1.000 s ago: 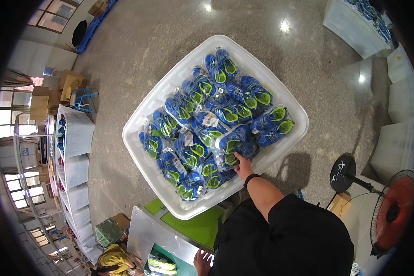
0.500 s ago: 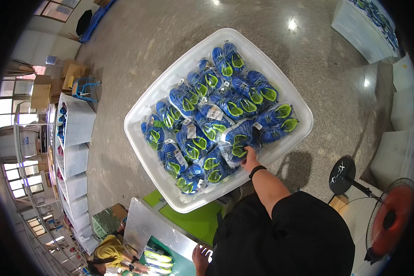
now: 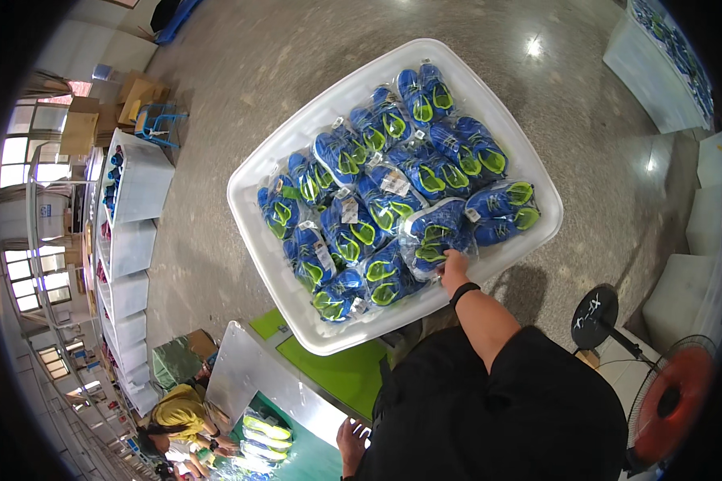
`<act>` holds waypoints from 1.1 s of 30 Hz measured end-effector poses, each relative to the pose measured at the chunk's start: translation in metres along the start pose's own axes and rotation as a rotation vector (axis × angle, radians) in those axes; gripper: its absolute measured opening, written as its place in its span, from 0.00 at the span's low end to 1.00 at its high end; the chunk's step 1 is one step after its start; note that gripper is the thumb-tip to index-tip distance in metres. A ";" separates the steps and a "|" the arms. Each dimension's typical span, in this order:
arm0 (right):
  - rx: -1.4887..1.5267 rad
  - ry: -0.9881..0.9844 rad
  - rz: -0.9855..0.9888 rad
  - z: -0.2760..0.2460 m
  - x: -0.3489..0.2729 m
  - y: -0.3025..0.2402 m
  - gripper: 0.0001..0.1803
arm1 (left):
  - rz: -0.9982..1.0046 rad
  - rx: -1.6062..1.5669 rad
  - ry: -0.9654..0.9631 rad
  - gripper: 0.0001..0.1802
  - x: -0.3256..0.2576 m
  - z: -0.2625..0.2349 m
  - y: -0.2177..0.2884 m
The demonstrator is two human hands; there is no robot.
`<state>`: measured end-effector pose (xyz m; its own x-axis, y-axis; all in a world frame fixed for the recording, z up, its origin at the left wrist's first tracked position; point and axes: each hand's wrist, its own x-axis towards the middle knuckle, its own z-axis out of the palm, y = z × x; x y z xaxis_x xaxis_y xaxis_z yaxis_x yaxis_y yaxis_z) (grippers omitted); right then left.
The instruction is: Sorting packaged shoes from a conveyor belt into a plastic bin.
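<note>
A large white bin (image 3: 253, 232) holds several pairs of blue sneakers with lime-green linings, each in a clear plastic bag. My right hand (image 3: 455, 271), with a black band on the wrist, grips the near edge of a bagged pair of sneakers (image 3: 435, 224) on top of the others, near the bin's front right. Its fingertips are partly hidden by the plastic. My left hand (image 3: 350, 441) is low in the picture beside the metal table's edge, fingers loosely apart, nothing seen in it.
At lower left, a co-worker in yellow (image 3: 180, 413) handles shoes on a green-topped metal table (image 3: 245, 361). White bins (image 3: 140, 184) line the left. Another full bin (image 3: 642, 76) stands at far right. A red-and-black fan (image 3: 670, 401) and a round black stand base (image 3: 595, 318) are at right.
The view has shifted, so the bin appears slightly higher and further right. My right hand stays at the same bagged pair. My left hand has hardly moved.
</note>
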<state>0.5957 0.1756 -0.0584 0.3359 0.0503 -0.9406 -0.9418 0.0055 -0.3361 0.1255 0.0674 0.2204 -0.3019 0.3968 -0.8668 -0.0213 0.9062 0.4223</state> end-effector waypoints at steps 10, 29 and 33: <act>-0.302 0.294 -0.122 0.001 -0.004 -0.055 0.12 | -0.010 -0.022 -0.015 0.18 0.009 -0.003 0.001; -2.345 -0.471 -1.090 0.028 -0.047 -0.073 0.38 | 0.103 -0.003 0.060 0.22 0.001 0.010 0.029; -2.418 -0.449 -0.963 0.048 -0.044 -0.062 0.36 | 0.123 -0.141 0.054 0.22 0.005 -0.002 0.007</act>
<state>0.6387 0.2206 0.0064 0.1154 0.7432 -0.6590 0.9359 -0.3037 -0.1785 0.1223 0.0755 0.2198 -0.3610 0.4915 -0.7925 -0.1134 0.8204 0.5605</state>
